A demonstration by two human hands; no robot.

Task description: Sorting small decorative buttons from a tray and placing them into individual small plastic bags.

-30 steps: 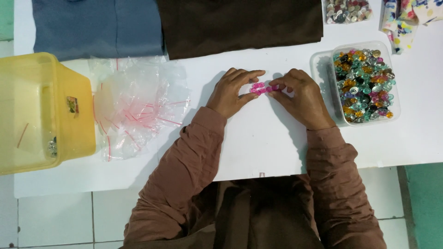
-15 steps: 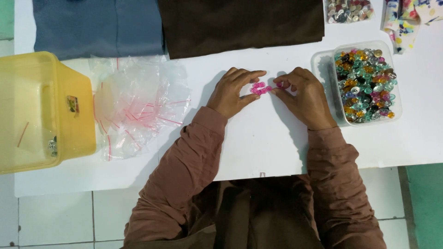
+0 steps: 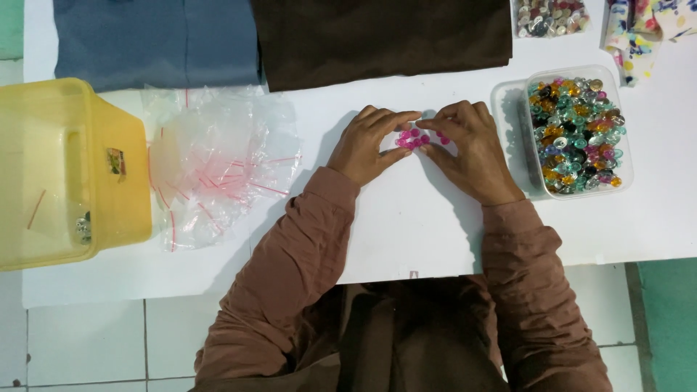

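The white table [image 3: 406, 239] carries everything, laid in an arc so each item sits within arm's reach of the person at 6 o'clock. The brown cloth [image 3: 377, 36] lies flat at 12 o'clock with the blue cloth [image 3: 156, 40] beside it at 11 o'clock. A yellow tub [image 3: 69, 170] stands at 9 o'clock, and next to it a loose heap of clear zip bags [image 3: 218, 160] with red seal strips is spread out, easy to pick from. At 3 o'clock a clear tray [image 3: 508, 138] holds mixed coloured beads, close by the right hand. A patterned rag [image 3: 639, 29] and a second lot of beads [image 3: 552, 16] sit at 1 o'clock.

In the middle, the left hand [image 3: 363, 149] and right hand [image 3: 472, 156] meet fingertip to fingertip around the pink beads [image 3: 412, 138], which lie in a small cluster on the table. Both hands are half curled, fingers loosely bent, tips touching and hemming in the beads rather than clamping them; whether any 1 bead is actually pinched, I cannot tell.
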